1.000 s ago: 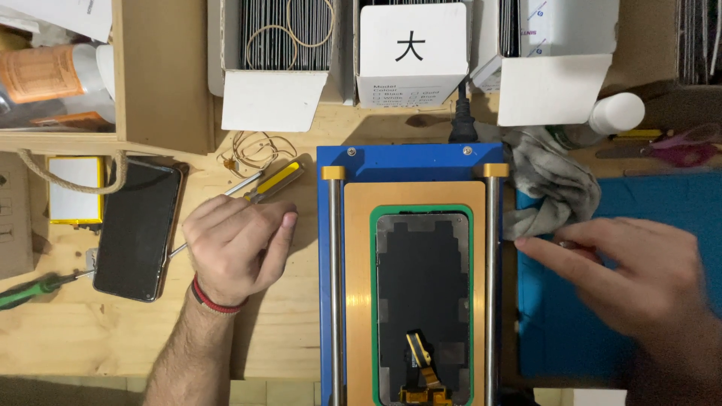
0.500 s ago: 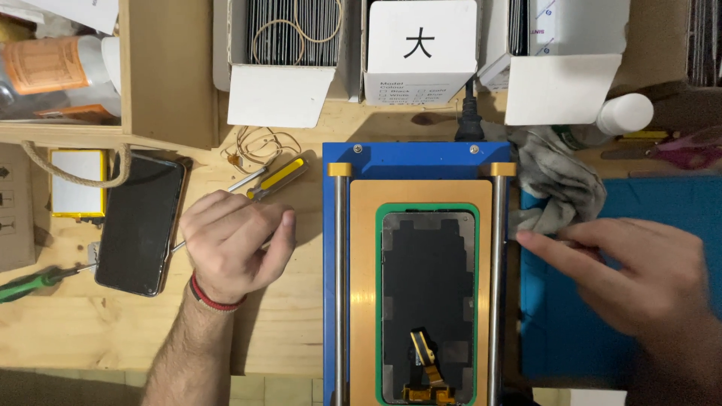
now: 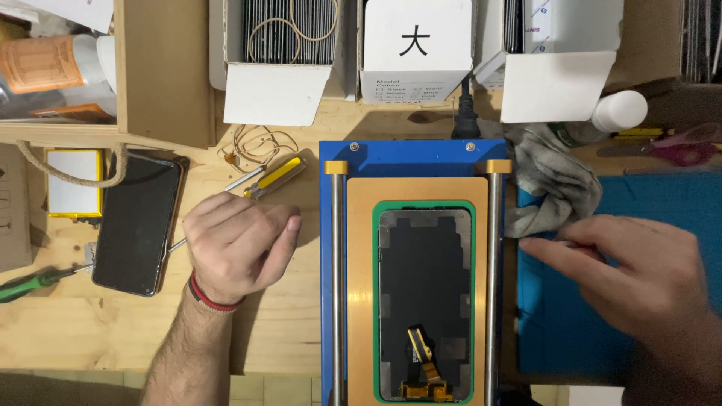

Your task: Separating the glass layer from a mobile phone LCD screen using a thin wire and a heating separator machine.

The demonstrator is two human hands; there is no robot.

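Observation:
My left hand [image 3: 237,252] rests as a loose fist on the wooden bench, left of a blue fixture [image 3: 410,162]. A thin metal tool's shaft [image 3: 176,245] pokes out of the fist toward a dark phone [image 3: 138,223]. A phone screen assembly [image 3: 425,289] lies face down in the fixture's green frame, with a gold flex cable [image 3: 423,357] near its lower end. My right hand [image 3: 639,278] lies on a blue mat [image 3: 571,338]. Its fingertips pinch something small and pale next to a grey cloth [image 3: 553,188].
A yellow-handled screwdriver [image 3: 274,177] and loose rubber bands [image 3: 256,143] lie above my left hand. A green-handled screwdriver [image 3: 30,283] sits at the far left. White boxes [image 3: 415,56], a white bottle [image 3: 617,113] and a wooden crate [image 3: 162,75] line the back.
Both hands stay almost where they were. The view has shifted slightly.

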